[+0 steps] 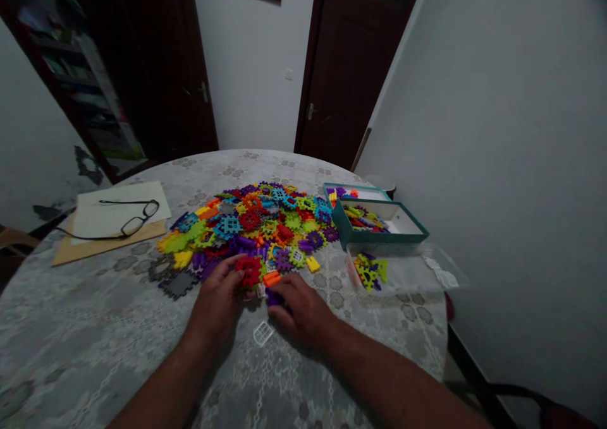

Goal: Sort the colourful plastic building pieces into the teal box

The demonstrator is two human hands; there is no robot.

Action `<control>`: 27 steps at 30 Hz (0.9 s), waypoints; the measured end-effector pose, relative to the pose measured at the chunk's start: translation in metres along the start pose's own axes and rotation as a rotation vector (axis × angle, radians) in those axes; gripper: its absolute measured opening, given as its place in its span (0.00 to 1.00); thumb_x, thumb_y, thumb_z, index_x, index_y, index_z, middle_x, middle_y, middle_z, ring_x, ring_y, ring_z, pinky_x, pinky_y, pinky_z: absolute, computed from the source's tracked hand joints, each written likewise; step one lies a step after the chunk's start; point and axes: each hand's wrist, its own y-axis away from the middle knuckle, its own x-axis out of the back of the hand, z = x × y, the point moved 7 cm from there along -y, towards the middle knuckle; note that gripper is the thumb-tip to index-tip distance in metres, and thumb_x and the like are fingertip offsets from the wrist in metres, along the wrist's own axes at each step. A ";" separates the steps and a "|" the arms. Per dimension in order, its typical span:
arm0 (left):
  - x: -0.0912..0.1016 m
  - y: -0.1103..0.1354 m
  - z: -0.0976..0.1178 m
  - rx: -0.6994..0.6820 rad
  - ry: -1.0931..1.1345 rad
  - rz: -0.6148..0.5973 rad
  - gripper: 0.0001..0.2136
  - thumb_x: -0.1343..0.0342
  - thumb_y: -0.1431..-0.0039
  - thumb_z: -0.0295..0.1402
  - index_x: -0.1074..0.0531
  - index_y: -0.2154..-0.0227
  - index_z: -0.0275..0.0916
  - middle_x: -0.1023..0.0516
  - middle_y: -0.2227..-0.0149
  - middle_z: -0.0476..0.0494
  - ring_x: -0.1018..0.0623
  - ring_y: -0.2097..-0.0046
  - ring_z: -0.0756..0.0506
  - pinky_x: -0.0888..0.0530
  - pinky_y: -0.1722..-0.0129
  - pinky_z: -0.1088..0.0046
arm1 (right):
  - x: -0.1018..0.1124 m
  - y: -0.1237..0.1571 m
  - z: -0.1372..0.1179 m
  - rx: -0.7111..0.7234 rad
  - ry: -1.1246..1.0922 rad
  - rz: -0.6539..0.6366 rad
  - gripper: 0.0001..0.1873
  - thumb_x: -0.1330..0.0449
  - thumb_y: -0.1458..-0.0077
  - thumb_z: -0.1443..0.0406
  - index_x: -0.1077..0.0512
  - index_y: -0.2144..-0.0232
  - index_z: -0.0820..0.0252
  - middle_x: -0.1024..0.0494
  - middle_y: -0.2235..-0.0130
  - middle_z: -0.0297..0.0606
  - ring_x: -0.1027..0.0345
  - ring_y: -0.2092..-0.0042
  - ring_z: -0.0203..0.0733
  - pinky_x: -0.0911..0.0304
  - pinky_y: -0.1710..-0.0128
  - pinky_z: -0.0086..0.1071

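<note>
My left hand (pixel 224 290) is closed on a red toothed building block (pixel 250 270) at the near edge of a big heap of colourful plastic building blocks (pixel 270 217). Close to its right, my right hand (pixel 301 306) has its fingers round a purple block (pixel 273 297), which they partly cover. An orange block (pixel 272 278) lies between the hands, just above the right fingertips. A small white window-shaped piece (pixel 263 333) rests on the tablecloth below them. Right of the heap's near side sits a yellow block (pixel 313 264).
A teal-edged box (pixel 348 233) with blocks inside stands at the right, a second teal-rimmed tray (pixel 379 194) behind it. Nearer is a clear plastic container (pixel 403 283) with green and purple pieces. Eyeglasses (pixel 135 222) lie on papers (pixel 90 208) at the left.
</note>
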 end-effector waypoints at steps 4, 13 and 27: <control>-0.006 0.005 -0.005 0.039 -0.064 -0.063 0.24 0.34 0.49 0.35 0.22 0.47 0.40 0.17 0.60 0.44 0.20 0.67 0.45 0.23 0.72 0.71 | 0.020 0.003 0.005 0.019 -0.083 0.164 0.18 0.34 0.33 0.64 0.26 0.42 0.54 0.23 0.49 0.45 0.26 0.48 0.47 0.27 0.48 0.41; -0.019 0.019 -0.025 0.122 -0.100 -0.198 0.12 0.41 0.52 0.34 0.20 0.63 0.42 0.21 0.69 0.46 0.24 0.71 0.44 0.30 0.73 0.70 | 0.032 0.004 0.023 -0.203 -0.174 0.296 0.21 0.35 0.36 0.65 0.22 0.42 0.51 0.20 0.53 0.40 0.24 0.55 0.44 0.26 0.53 0.38; -0.044 0.033 -0.015 -0.038 -0.530 -0.484 0.12 0.36 0.37 0.44 0.14 0.60 0.44 0.14 0.62 0.41 0.18 0.58 0.37 0.26 0.55 0.63 | 0.031 0.001 -0.008 0.201 0.069 0.178 0.21 0.38 0.31 0.63 0.29 0.38 0.52 0.23 0.52 0.46 0.25 0.52 0.48 0.22 0.55 0.41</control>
